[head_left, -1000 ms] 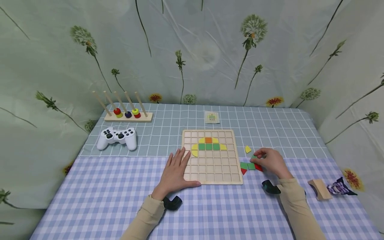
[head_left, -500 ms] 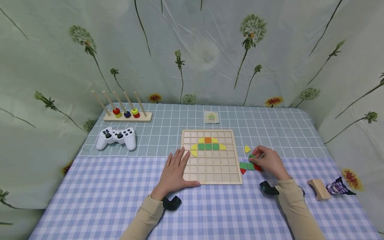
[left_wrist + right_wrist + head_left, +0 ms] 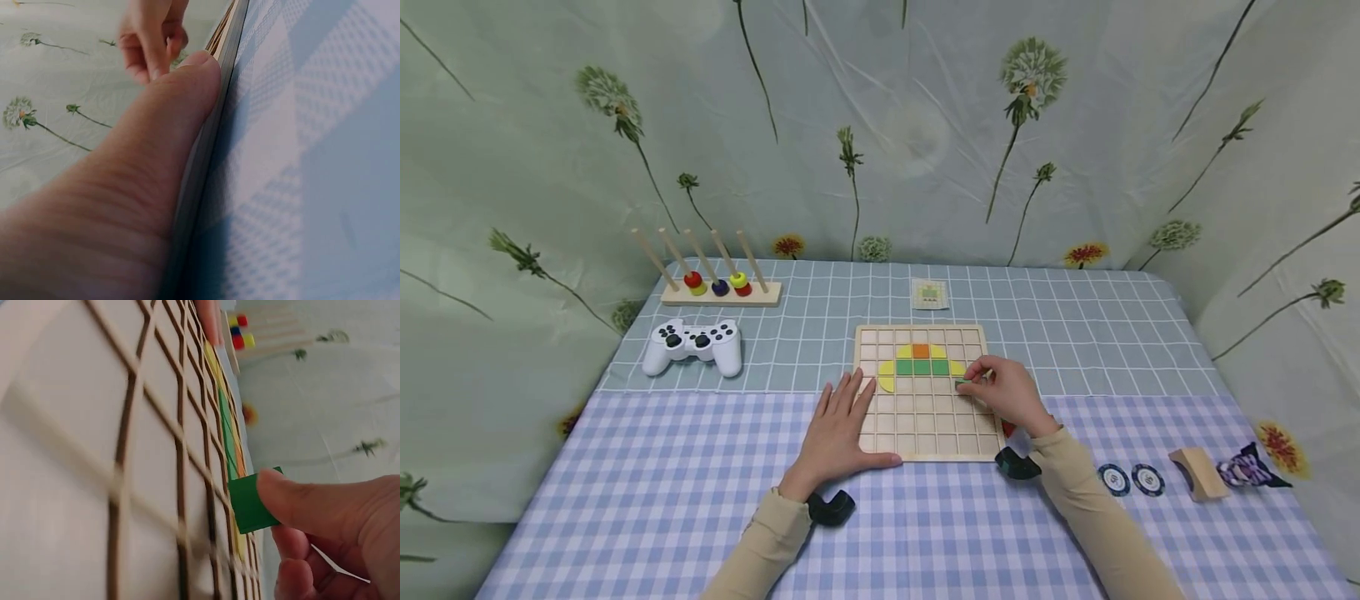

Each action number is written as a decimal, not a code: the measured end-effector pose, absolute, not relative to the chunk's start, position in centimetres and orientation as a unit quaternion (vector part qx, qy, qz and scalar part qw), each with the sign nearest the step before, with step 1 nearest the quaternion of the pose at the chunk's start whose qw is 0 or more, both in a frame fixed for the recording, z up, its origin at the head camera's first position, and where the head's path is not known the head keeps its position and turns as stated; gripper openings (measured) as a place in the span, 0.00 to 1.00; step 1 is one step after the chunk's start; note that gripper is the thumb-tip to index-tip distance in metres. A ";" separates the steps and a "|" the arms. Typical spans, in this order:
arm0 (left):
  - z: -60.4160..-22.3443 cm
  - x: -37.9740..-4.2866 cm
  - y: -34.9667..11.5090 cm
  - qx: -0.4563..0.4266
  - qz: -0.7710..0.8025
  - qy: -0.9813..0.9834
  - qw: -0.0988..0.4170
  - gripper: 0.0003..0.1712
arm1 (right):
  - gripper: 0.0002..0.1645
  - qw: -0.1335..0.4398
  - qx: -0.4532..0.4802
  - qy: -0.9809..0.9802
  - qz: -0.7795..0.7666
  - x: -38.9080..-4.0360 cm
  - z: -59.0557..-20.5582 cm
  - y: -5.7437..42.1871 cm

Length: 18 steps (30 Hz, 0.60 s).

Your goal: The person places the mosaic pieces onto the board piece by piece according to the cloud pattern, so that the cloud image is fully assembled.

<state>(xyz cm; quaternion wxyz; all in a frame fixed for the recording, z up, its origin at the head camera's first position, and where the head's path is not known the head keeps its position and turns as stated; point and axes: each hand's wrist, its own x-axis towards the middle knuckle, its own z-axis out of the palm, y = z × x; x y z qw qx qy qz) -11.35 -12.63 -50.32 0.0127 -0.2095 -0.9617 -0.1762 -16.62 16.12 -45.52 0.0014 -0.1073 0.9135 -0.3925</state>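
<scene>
1. Currently the hands are apart, both at the square pale-wood grid board (image 3: pixel 917 423) on the blue-and-white checked cloth (image 3: pixel 925 533).
2. Right hand (image 3: pixel 1009 396): pinches a thin green square tile (image 3: pixel 247 506) between thumb and fingers. Tile is tilted, over the board's right part, just below the right end of the coloured row; can't tell whether it touches the board.
3. Left hand (image 3: pixel 842 433): fingers straight and spread, resting on the board's left side; thumb along the near edge. Holds nothing.
4. On the board: three flat green square tiles (image 3: pixel 922 367) in a row, one flat orange square tile (image 3: pixel 921 351) above the middle one, yellow rounded-corner tiles (image 3: pixel 887 384) around them.
5. Right of the board: red tile (image 3: pixel 1007 428), partly hidden by the right arm.
6. Beyond the board: small printed pattern card (image 3: pixel 930 293).
7. Far left: white game controller (image 3: pixel 692 345), wooden peg stand with coloured rings (image 3: pixel 722 296) behind it.
8. Right side: two round dark-rimmed chips (image 3: pixel 1114 479), pale wooden block with curved cutout (image 3: pixel 1202 473), purple-and-black patterned bundle (image 3: pixel 1247 468) next to it.
</scene>
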 end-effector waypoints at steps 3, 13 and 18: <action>-50.3 -11.3 -12.8 -0.210 -0.174 -0.962 0.016 0.68 | 0.08 0.002 -0.122 0.904 -0.409 -17.0 -45.7 14.1; -50.4 -11.4 -12.8 -0.212 -0.172 -0.962 0.024 0.68 | 0.04 0.021 -0.142 0.898 -0.415 -17.5 -46.1 9.6; -50.5 -11.3 -12.7 -0.214 -0.173 -0.961 0.026 0.68 | 0.04 0.016 -0.155 0.894 -0.421 -17.5 -46.4 8.7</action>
